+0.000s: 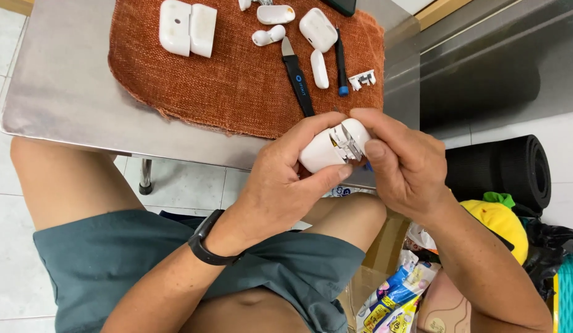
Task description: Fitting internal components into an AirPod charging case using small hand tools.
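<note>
My left hand [280, 179] grips a white earbud charging case [326, 151] from below and the side, over the near edge of the metal table [64, 86]. My right hand [403, 160] pinches a small metal hinge part [348, 145] at the case's open end, thumb and forefinger closed on it. A bit of blue shows under the right fingers; what it belongs to is hidden. A black band sits on my left wrist [206, 246].
An orange woven cloth [237, 80] on the table carries white case shells [188, 28], an earbud [268, 36], a black pry tool [297, 77], a thin blue-tipped tool [341, 61] and a small white part [362, 79]. A rolled black mat [502, 169] and bags lie at the right.
</note>
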